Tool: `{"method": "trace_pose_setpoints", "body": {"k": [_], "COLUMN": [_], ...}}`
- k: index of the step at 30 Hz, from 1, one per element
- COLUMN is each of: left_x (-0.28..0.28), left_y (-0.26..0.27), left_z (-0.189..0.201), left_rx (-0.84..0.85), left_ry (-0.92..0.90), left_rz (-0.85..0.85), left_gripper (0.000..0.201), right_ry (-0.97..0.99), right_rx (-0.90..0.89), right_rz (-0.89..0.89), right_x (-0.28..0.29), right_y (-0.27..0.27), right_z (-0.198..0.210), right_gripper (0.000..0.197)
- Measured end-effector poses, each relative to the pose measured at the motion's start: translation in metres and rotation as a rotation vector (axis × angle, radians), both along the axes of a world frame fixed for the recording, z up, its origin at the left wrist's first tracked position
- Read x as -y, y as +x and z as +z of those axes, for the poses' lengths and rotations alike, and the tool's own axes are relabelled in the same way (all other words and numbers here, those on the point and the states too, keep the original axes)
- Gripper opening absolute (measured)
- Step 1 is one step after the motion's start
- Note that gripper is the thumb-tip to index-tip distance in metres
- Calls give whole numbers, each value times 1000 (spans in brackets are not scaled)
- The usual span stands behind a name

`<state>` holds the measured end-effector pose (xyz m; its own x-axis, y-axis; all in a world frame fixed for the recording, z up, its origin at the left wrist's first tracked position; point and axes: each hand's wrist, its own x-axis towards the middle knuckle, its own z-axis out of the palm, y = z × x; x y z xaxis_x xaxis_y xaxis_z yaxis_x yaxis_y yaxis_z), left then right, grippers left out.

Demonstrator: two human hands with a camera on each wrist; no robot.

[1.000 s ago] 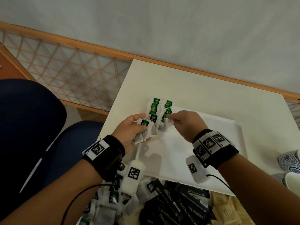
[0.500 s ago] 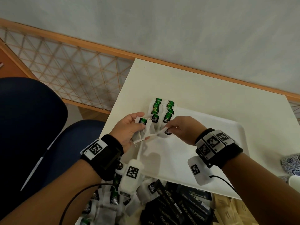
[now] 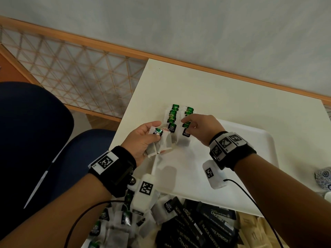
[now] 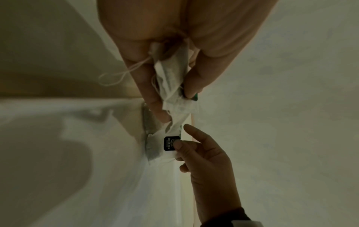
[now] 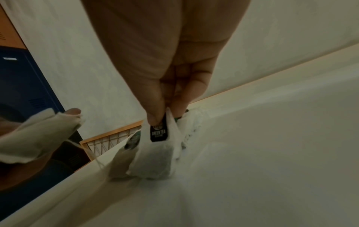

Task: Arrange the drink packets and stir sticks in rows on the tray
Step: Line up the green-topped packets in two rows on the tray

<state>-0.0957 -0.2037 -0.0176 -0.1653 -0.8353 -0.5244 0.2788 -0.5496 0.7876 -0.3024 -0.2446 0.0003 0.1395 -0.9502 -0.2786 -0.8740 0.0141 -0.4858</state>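
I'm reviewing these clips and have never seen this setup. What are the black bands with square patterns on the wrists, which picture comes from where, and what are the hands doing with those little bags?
There is no machine here: a person works bare-handed, wearing black wristbands with printed square markers and small cameras. The wide picture comes from a camera on the head, looking down. The two dim close-ups come from the wrist cameras, looking along each hand.

A white tray lies on a pale table. At the tray's far left corner, green-tagged tea bags lie in two short rows. Near the person is a loose pile of more tea bags and dark drink packets.

The left hand holds a small bunch of tea bags. The right hand pinches the black tag of one tea bag at the near end of the right row; its pouch rests on the tray.
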Motion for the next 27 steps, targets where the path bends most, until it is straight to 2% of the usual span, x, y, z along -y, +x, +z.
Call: {"method": "trace_pose_setpoints", "body": {"k": [5,8,10,13,16,22,25,27], "left_x": [0,-1,-2,-5,-7,-5,-6,-8], "left_y": [-3,-4,-6,-10,-10,-1,-2,-5], "left_z": [1,2,4,8,10,9,9,9], "left_rx": [7,21,14,-7,10,-56,-49,-54], "left_ry": [-12,-25,-31,-43,-49,35,39,55], "left_rz": [-25,-41,-51,-51,-46,58,72,64], "left_gripper": [41,40,40,40,37,30,30,21], "right_ry": [-57,-157,-65,166,183,198,174,165], "right_rx": [-6,148,318,518,531,464,524,608], "right_rz": [20,-7,-26,-44,-74,-60,-139,-222], "right_x": [-1,-10,-20,-31,-34,-34,-36,-36], "right_y": [-1,5,15,28,30,16,16,19], "right_z": [-1,5,9,8,8,15,16,17], "right_gripper": [30,24,26,46,53,31,14,11]}}
